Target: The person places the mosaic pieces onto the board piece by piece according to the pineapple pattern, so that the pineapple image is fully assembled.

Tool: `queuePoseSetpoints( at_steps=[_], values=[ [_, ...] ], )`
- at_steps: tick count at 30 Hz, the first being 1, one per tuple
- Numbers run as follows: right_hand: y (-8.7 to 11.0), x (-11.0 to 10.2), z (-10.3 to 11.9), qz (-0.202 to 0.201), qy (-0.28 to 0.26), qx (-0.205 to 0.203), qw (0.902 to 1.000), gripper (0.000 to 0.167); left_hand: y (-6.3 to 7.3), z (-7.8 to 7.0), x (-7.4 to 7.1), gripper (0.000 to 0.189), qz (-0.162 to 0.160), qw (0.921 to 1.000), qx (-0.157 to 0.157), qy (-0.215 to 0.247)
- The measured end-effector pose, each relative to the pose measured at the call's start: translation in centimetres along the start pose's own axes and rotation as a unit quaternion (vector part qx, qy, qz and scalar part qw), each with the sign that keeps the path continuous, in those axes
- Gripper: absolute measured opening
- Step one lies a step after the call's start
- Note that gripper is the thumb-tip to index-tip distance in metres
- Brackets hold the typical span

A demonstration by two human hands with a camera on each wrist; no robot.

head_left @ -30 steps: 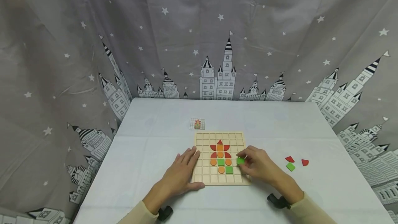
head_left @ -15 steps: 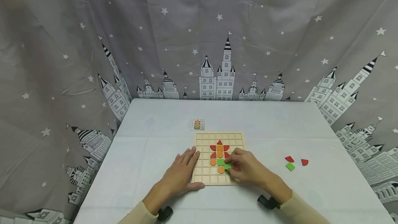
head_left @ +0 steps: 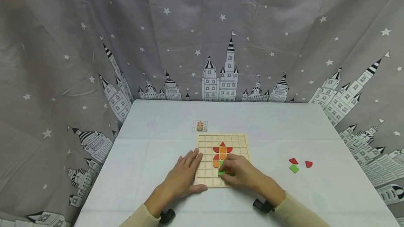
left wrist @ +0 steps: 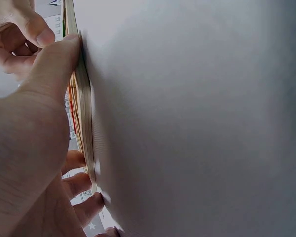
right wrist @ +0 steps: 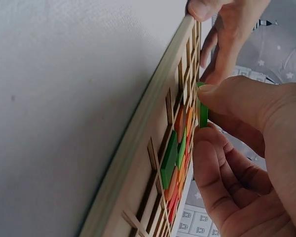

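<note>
A wooden grid board (head_left: 205,180) lies on the white table, with red, orange and green pieces set in its middle cells. My left hand (head_left: 183,176) rests along the board's left edge, fingers extended; in the left wrist view, its thumb (left wrist: 59,61) touches the board's side. Above the lower part of the grid, my right hand (head_left: 244,175) pinches a green square tile (right wrist: 203,109) between thumb and fingertips. That tile appears raised off the board in the right wrist view. Another green square (right wrist: 169,160) sits in a cell. My right hand hides several pieces in the head view.
To the board's right lie two loose red pieces, one nearer (head_left: 293,161) and one farther (head_left: 309,164), beside a loose green square (head_left: 294,168). A small pattern card (head_left: 200,126) lies behind the board. A grey printed curtain (head_left: 176,45) hangs behind the table.
My right hand has carried the green square tile leftward from the board's right side to over its lower middle. My left hand has stayed where it was.
</note>
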State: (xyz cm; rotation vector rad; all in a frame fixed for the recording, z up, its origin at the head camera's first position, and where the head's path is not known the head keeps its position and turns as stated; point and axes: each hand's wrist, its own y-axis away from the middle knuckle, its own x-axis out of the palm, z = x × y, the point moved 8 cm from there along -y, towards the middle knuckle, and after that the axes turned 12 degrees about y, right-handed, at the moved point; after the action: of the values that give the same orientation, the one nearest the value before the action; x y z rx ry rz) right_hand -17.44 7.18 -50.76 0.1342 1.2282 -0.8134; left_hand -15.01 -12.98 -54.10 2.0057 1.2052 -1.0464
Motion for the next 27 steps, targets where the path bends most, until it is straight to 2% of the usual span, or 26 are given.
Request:
queuePoseSetpoints(
  at_steps=[6,12,27],
  values=[
    [-0.3,0.7,0.1,0.009,0.007,-0.003,0.9999,0.013,-0.2,0.2,0.2,0.119,-0.001,1.0,0.002,-0.001],
    [-0.5,1.2,0.0,0.027,0.015,0.013,0.9994,0.01,-0.3,0.3,0.3,0.119,-0.001,1.0,0.001,-0.003],
    [-0.7,1.6,0.1,0.024,0.031,0.014,0.9991,0.008,-0.3,0.4,0.3,0.119,0.002,1.0,0.001,-0.006]
  ],
)
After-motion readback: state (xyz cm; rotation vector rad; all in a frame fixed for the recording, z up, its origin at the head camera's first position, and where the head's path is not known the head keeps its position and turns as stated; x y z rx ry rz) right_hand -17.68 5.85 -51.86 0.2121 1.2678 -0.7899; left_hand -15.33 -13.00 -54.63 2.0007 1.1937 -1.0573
